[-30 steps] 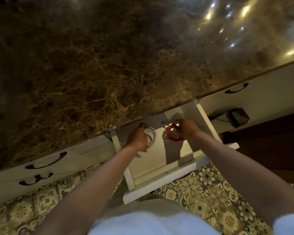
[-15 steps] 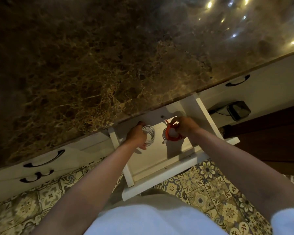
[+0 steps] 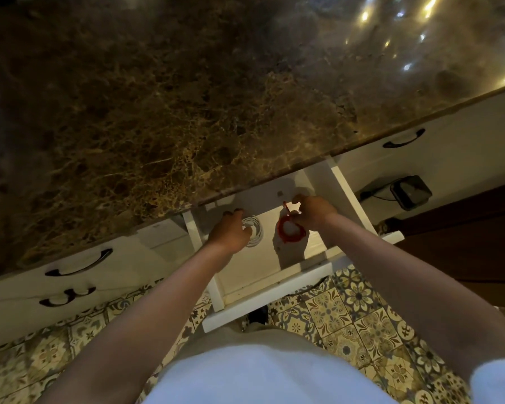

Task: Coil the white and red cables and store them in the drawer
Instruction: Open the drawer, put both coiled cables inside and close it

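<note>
Coiling looked finished for both of the 2 cables: the white cable (image 3: 252, 231) lay as a neat ring on the floor of the open drawer (image 3: 274, 266), and the red cable (image 3: 291, 231) sat as a second ring just beside it, the 2 coils near each other but not touching. The left hand (image 3: 229, 231) rested over the near edge of the white coil, fingers curled down on it; whether it gripped the loops or only pressed them could not be told. The right hand (image 3: 311, 212) pinched the loose red end above its coil, fingers closed on it. By my judgement, what remained was letting go of both coils, tucking that red tail in, and pushing the drawer shut.

Room inside was fair: bare drawer floor stretched toward the person, ahead of the front panel. The countertop (image 3: 187, 112) overhung the back of the drawer, right above the knuckles, so the hands would likely have to come out toward the body, not straight up. The drawer's side walls stood close outside each wrist.
</note>
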